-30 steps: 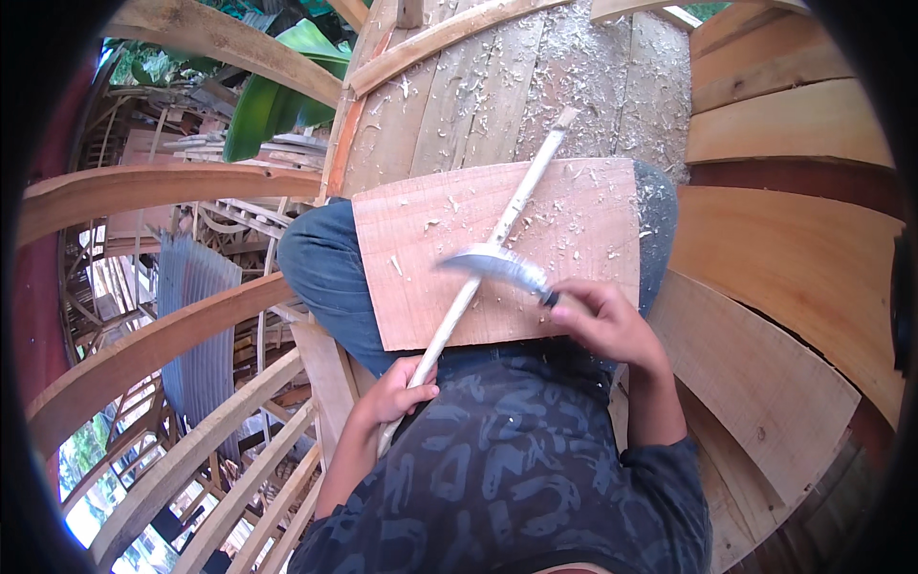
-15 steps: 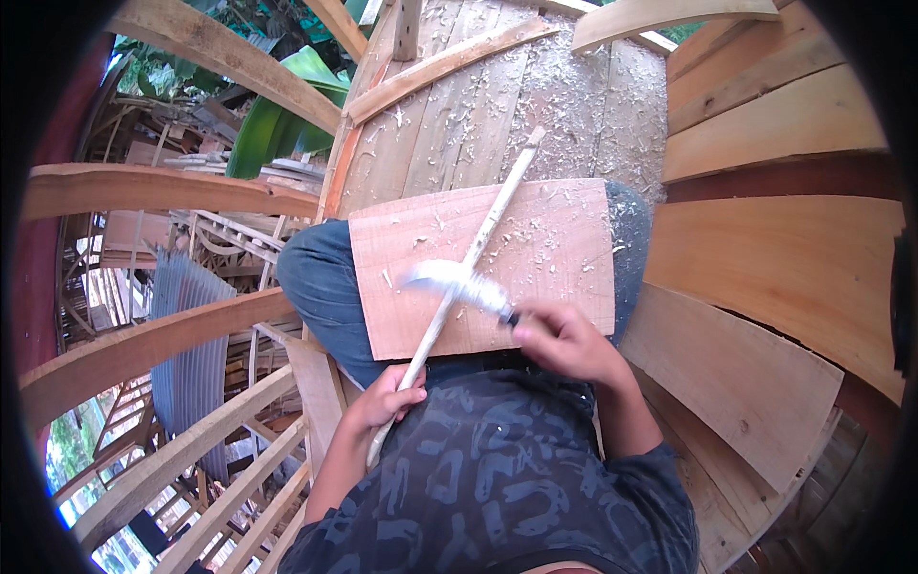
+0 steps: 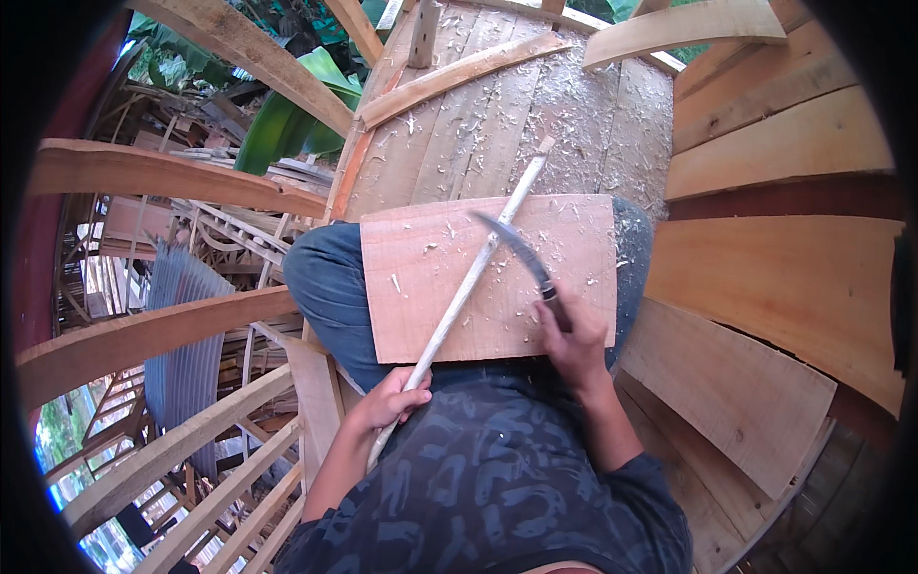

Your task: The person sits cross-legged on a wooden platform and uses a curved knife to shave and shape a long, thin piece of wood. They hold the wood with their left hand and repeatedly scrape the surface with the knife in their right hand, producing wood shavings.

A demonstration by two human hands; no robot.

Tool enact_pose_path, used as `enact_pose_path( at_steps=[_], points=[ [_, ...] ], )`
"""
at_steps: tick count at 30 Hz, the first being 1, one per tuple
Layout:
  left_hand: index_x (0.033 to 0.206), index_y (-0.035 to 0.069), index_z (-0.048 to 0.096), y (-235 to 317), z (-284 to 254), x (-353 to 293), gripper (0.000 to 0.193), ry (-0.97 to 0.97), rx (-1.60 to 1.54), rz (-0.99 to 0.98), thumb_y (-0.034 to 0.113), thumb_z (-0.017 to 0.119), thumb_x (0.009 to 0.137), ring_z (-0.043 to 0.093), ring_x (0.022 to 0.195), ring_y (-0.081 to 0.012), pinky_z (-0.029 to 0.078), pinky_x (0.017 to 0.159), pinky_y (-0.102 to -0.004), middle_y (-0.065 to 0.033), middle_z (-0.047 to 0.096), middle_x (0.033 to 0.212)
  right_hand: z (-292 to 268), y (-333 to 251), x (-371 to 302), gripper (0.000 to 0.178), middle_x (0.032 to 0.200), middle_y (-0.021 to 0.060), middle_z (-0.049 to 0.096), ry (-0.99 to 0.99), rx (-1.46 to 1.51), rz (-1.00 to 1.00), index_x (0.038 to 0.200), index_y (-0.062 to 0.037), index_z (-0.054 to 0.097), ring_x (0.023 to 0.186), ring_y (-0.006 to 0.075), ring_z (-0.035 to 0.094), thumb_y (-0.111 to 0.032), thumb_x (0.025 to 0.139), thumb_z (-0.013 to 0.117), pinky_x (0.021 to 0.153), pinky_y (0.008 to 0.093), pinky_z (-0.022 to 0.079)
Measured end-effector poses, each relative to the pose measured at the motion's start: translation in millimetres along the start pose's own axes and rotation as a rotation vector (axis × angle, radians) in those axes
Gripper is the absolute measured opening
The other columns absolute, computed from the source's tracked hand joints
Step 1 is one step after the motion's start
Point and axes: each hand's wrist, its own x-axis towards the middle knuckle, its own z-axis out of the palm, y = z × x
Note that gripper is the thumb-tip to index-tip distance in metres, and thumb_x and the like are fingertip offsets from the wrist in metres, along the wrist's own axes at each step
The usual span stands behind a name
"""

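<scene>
A long pale wooden stick [image 3: 466, 287] slants across a flat wooden board [image 3: 411, 263] lying over my thighs. My left hand [image 3: 392, 400] is closed round the stick near its lower end, close to my shirt. In my right hand [image 3: 574, 342] is the dark handle of a sickle-shaped curved knife [image 3: 524, 253]. Its blade points up and left, and its tip crosses the stick at the upper part of the board. I cannot tell whether blade and stick touch. Small wood shavings [image 3: 576, 228] lie scattered over the board.
Curved ribs [image 3: 153, 332] line the left, with stacked lumber and a corrugated sheet [image 3: 182, 354] beyond them. Wide planks [image 3: 775, 287] form the right side. Ahead, a plank floor [image 3: 469, 115] carries many shavings and a loose wooden strip [image 3: 464, 77].
My right hand has turned upright, and the knife blade has swung from low over the stick to farther up it. My left hand keeps its hold on the stick.
</scene>
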Motion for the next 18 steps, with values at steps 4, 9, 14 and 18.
enact_pose_path(
  at_steps=[4, 9, 14, 18],
  points=[
    [0.076, 0.010, 0.040, 1.0, 0.5, -0.5, 0.034, 0.003, -0.016, -0.002, 0.031, 0.066, 0.075, 0.037, 0.045, -0.0030, 0.029, 0.039, -0.0187, 0.0050, 0.040, 0.061, -14.1, 7.0, 8.7, 0.027, 0.064, -0.0021, 0.055, -0.047, 0.377, 0.136, 0.109, 0.0041, 0.060, 0.051, 0.0051, 0.048, -0.007, 0.085, 0.063, 0.045, 0.0207, 0.037],
    [0.079, 0.009, 0.043, -3.1, -3.2, -0.5, 0.023, -0.008, 0.037, -0.001, 0.020, 0.062, 0.081, 0.039, 0.047, -0.0030, 0.032, 0.040, -0.0194, 0.0037, 0.042, 0.064, -33.7, -1.2, 10.7, 0.028, 0.074, -0.0019, 0.059, -0.593, 0.500, 0.480, 0.108, 0.0042, 0.061, 0.062, 0.0038, 0.051, -0.011, 0.086, 0.064, 0.054, 0.0199, 0.041],
    [0.077, 0.009, 0.043, 4.3, 5.1, 1.5, 0.022, 0.011, 0.048, -0.029, 0.018, 0.062, 0.082, 0.038, 0.044, -0.0030, 0.032, 0.040, -0.0193, 0.0047, 0.042, 0.064, -16.7, 2.0, -4.0, 0.029, 0.070, -0.0026, 0.056, -0.517, 0.452, 0.263, 0.110, 0.0036, 0.060, 0.057, 0.0035, 0.048, -0.012, 0.086, 0.063, 0.050, 0.0193, 0.037],
    [0.077, 0.009, 0.042, 5.0, -0.2, 3.7, 0.024, -0.001, 0.052, -0.023, 0.020, 0.063, 0.080, 0.038, 0.045, -0.0030, 0.032, 0.040, -0.0196, 0.0051, 0.041, 0.064, -21.4, 9.7, 2.3, 0.026, 0.063, -0.0061, 0.049, -0.340, 0.467, 0.367, 0.112, 0.0018, 0.059, 0.047, 0.0013, 0.039, -0.009, 0.088, 0.058, 0.042, 0.0183, 0.029]
  ],
)
